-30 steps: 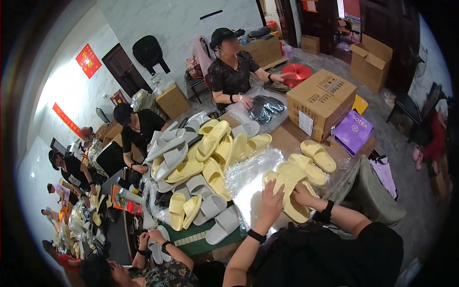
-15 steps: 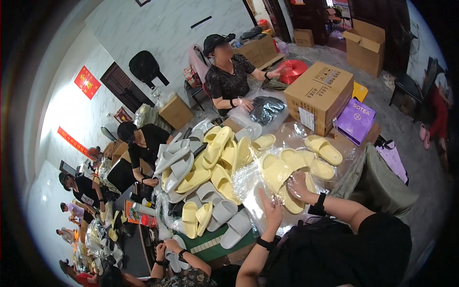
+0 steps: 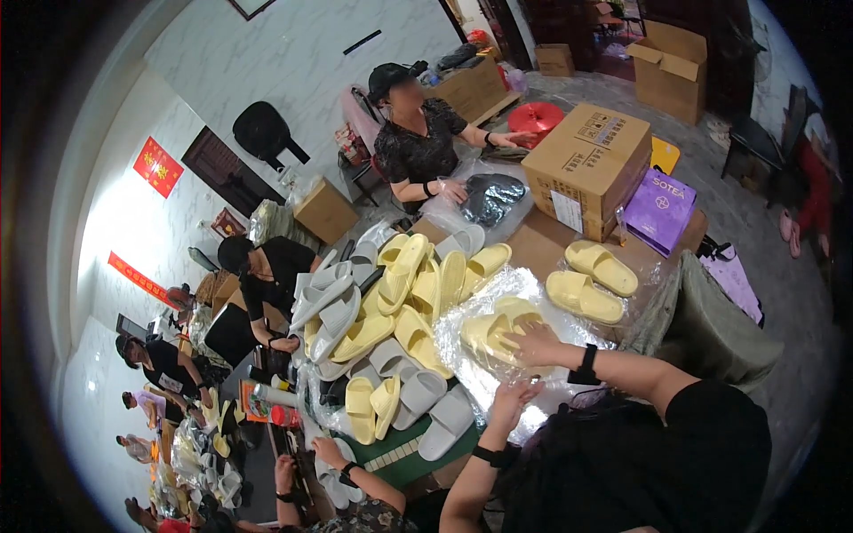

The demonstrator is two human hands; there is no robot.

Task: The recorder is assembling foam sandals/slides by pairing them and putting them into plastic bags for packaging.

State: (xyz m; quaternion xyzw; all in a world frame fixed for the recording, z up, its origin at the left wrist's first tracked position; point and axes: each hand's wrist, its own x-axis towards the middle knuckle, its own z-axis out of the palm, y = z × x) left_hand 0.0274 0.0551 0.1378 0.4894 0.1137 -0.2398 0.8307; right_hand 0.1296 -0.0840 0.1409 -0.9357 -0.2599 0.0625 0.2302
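A pair of pale yellow slippers (image 3: 484, 336) lies on a pile of clear plastic bags (image 3: 475, 386), with shiny film around it. My right hand (image 3: 536, 344) rests on the slippers' near right side, fingers spread and pressing down. Whether the slippers are inside a bag or on top of it is hard to make out. Just nearer to me, my left hand (image 3: 513, 400) is held at the edge of the bags with its fingers curled; what they hold, if anything, is hidden. Another yellow pair (image 3: 586, 296) sits to the right.
A heap of yellow and grey slippers (image 3: 391, 306) covers the table's left. Beyond are a closed cardboard box (image 3: 588, 169) and a purple bag (image 3: 659, 213). A co-worker (image 3: 418, 133) across the table touches a bagged dark item (image 3: 493, 197). Another person's hands (image 3: 329, 451) handle grey slippers at lower left.
My right hand and the yellow pair have shifted left onto the plastic bags. My left hand has curled its fingers and dropped slightly. The co-worker's red bundle now looks flatter.
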